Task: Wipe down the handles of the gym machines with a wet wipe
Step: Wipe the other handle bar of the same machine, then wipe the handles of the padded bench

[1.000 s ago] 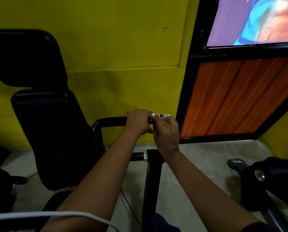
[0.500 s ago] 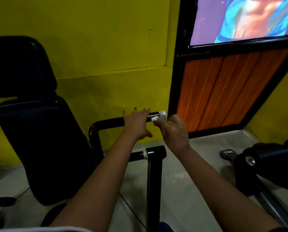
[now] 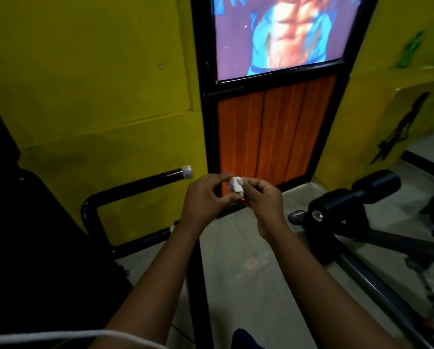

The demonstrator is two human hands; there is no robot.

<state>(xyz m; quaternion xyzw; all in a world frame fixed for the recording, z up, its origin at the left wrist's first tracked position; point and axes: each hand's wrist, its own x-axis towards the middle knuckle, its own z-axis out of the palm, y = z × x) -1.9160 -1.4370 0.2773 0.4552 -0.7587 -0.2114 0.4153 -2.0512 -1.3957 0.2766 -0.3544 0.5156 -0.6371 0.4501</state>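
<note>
The person holds a small, crumpled white wipe (image 3: 236, 188) between both hands, in the air in front of the orange-panelled door (image 3: 274, 132) and just to the right of the black handle (image 3: 140, 185). The right hand (image 3: 263, 201) pinches the wipe between thumb and curled fingers. The left hand (image 3: 206, 196) has its fingers bent inward with the tips meeting the wipe from the other side. Neither hand touches the handle, whose silver end cap (image 3: 187, 172) points toward the hands and stands free against the yellow wall (image 3: 97, 84). The step in hand looks like refolding the wipe to turn up a fresh face. To do that well, the fingertips should open the wad out rather than squeeze it tighter, so that a broad, damp face can wrap round the next bar. A tight ball would touch only a narrow strip. The padded roller (image 3: 377, 183) on the machine at the right, and any grips beyond it, seem likely to come next. The dark seat (image 3: 34, 235) sits at the left.
</note>
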